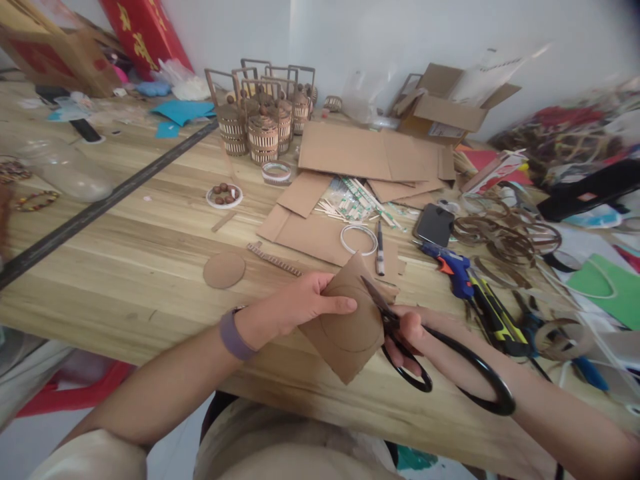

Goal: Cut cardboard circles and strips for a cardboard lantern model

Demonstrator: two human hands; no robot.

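Note:
My left hand (305,303) grips a piece of cardboard (345,353) with a circle drawn on it, the thumb lying flat across its face. My right hand (407,333) holds black-handled scissors (450,347), their blades at the cardboard's right edge beside the drawn line. The fingers sit partly in the lower handle loop. Left of my hands, a cut cardboard disc (224,270) lies on the wooden table. Just beyond the cardboard are a notched brown strip (275,259), a white ring (359,240) and a pen (381,250).
Several small bamboo lanterns (263,137) stand at the back, near stacked cardboard sheets (345,150). To the right lie a blue glue gun (453,270), a yellow-black utility knife (495,317), a phone (434,225) and coiled brown strips (500,230). A dish of brown beads (225,195) sits left of centre.

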